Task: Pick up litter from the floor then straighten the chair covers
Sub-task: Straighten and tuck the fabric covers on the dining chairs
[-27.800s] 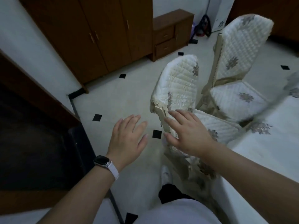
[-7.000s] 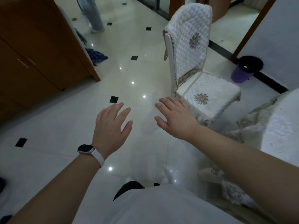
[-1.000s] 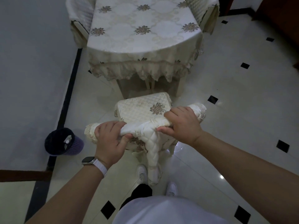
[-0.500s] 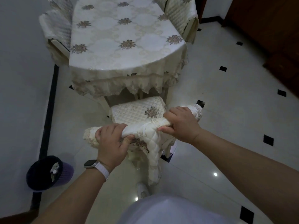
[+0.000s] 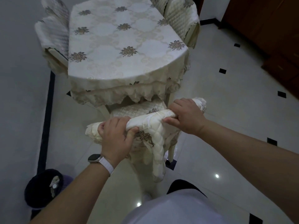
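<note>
A chair stands in front of me with its seat (image 5: pixel 134 110) partly under the table. Its cream quilted cover (image 5: pixel 150 122) is bunched along the top of the backrest and hangs down the back. My left hand (image 5: pixel 115 138) grips the left part of that top edge, fingers curled over it. My right hand (image 5: pixel 186 117) grips the right part the same way. No litter shows on the floor around the chair.
A table with a cream flowered cloth (image 5: pixel 123 44) stands just beyond the chair. Covered chairs sit at its left (image 5: pixel 53 38) and far right (image 5: pixel 181 20). A dark bin (image 5: pixel 43 189) holding scraps stands by the wall at lower left. Brown cabinets (image 5: pixel 267 29) line the right.
The chair has moved toward the table, its seat now partly under the cloth. Both hands keep their grip on the backrest cover. The view has come closer to the table.
</note>
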